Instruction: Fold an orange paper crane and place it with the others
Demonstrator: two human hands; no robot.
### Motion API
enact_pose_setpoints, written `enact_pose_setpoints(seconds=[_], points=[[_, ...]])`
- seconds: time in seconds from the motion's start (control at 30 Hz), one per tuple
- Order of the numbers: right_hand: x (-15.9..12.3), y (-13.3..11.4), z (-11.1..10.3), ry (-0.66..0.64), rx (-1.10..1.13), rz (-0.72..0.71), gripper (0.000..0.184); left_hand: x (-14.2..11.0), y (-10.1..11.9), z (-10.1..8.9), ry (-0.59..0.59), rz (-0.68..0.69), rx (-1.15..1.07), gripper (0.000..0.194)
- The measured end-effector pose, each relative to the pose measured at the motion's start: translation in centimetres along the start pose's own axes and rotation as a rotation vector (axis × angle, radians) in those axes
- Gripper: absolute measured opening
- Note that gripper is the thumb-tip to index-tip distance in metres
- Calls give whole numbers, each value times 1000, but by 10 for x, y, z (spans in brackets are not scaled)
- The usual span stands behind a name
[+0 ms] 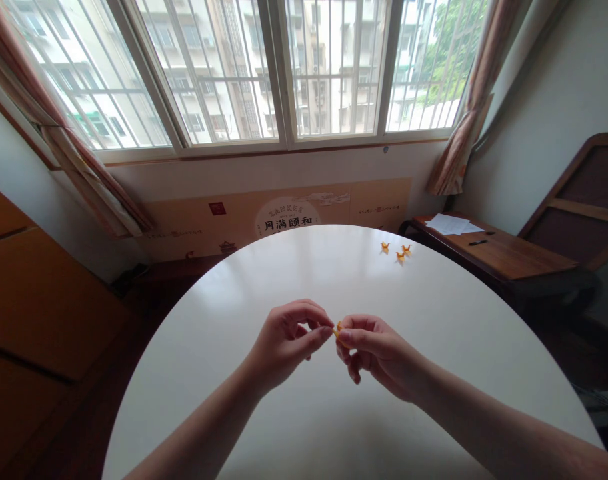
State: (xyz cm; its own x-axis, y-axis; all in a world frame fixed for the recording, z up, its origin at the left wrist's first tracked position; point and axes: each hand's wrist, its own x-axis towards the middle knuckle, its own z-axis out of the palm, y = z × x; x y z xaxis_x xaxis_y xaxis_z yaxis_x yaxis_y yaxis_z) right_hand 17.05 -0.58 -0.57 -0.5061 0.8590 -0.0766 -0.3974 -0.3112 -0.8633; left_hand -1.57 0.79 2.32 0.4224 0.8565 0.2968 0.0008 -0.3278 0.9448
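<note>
Over the middle of a round white table, a small folded piece of orange paper is held between both hands. My left hand pinches its left tip between thumb and forefinger. On the other side, my right hand grips the paper's body with thumb and fingers, hiding most of it. Farther back on the table's right stand three small orange paper cranes: one crane to the left, another crane nearer to me, and a third crane beside it.
Right of the table, a low wooden side table carries white paper sheets and a black pen. A wooden chair back rises behind it. An orange-brown cabinet stands at the left. Barred windows and tied curtains lie beyond.
</note>
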Motion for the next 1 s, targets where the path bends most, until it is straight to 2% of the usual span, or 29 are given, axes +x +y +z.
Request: enact_pose_setpoints(seconds=[0.47,0.63,0.8,1.0], points=[[0,1,0,-59,6,-22,31,-2,3,2,-53,12,5,4],[0,6,0,-21,-77,-89,29,-4,8,1,-60,185,243,18],[0,8,1,7,-140,-161,28,-6,13,0,-37,403,488,22],[-3,8,5,34,-190,-245,26,-7,20,0,-6,531,610,22]])
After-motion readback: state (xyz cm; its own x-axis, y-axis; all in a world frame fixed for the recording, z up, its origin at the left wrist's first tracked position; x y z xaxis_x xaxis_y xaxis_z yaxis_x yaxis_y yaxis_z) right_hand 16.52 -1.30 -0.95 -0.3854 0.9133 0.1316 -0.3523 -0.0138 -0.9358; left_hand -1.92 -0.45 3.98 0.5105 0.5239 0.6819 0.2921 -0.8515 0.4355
